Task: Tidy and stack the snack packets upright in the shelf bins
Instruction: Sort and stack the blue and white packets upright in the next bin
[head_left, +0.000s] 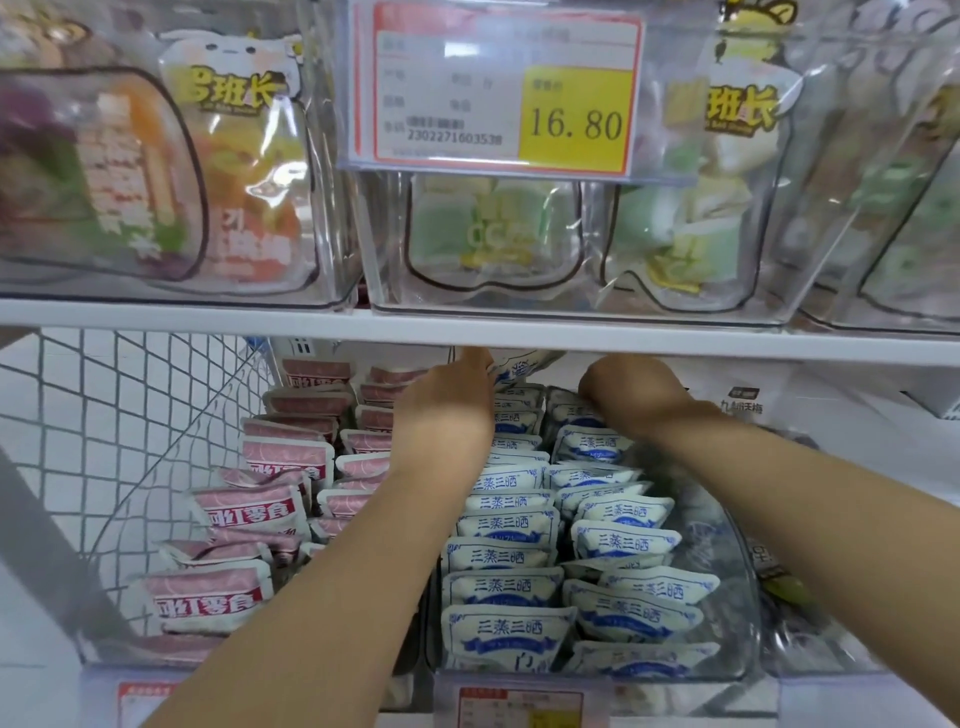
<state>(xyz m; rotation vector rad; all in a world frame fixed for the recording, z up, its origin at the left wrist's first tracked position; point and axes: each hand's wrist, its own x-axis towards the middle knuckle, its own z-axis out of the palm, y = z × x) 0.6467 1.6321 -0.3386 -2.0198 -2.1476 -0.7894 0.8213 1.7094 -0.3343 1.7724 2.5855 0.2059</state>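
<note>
A clear bin on the lower shelf holds two rows of blue-and-white snack packets, most of them standing upright. Left of it, pink-and-white packets lie looser and tilted in a neighbouring bin. My left hand reaches to the back of the left blue row and holds a raised, tilted blue-and-white packet just under the shelf edge, which hides the fingertips. My right hand is at the back of the right blue row, fingers curled down over the tops of the rearmost packets.
The white upper shelf board hangs low over both hands. Above it stand clear bins of large snack bags and a price tag reading 16.80. A white wire mesh panel closes the left side. More price tags line the front edge.
</note>
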